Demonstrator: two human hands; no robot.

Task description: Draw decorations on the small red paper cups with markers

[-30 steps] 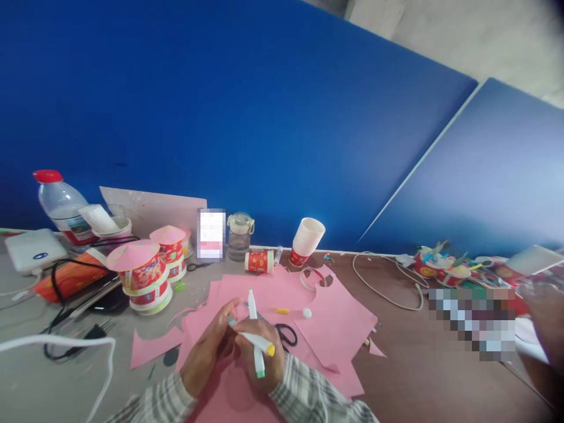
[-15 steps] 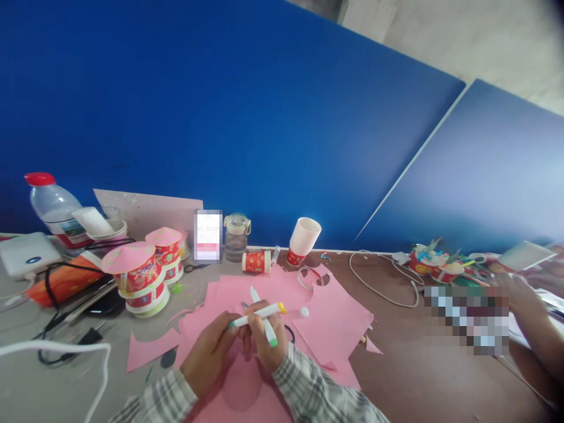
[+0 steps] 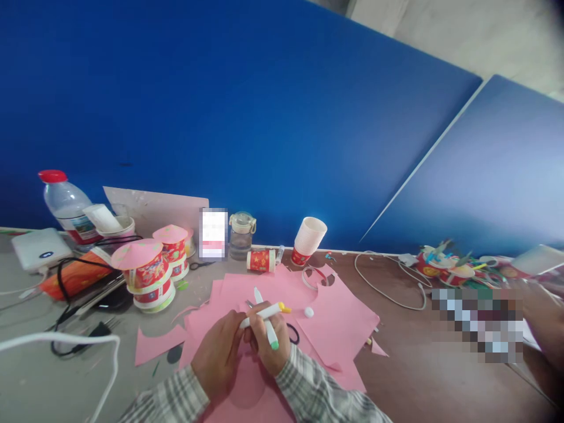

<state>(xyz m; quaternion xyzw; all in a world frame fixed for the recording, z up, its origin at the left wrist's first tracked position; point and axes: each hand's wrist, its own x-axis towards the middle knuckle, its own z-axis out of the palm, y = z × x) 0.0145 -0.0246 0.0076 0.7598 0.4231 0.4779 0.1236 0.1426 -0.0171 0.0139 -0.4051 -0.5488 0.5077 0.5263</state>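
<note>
At the left of the frame, cone-topped cups (image 3: 146, 273) are standing on the grey surface (image 3: 79, 390). In the lower middle, your left hand (image 3: 220, 349) is curling its fingers against the left end of the yellow-ended marker (image 3: 264, 314); whether they are gripping it isn't showing clearly. The teal tip visible there half a second ago is now out of sight, suggesting you are working on that end rather than marking the paper. Your right hand (image 3: 269, 352) is keeping its fingers clamped on this marker and the green-ended marker (image 3: 270, 333) crossing it, above the pink paper (image 3: 337, 332). Rightward, a white ball (image 3: 309, 312) is lying on the paper, and another person's arm (image 3: 546, 320) is blurring at the frame's edge.
</note>
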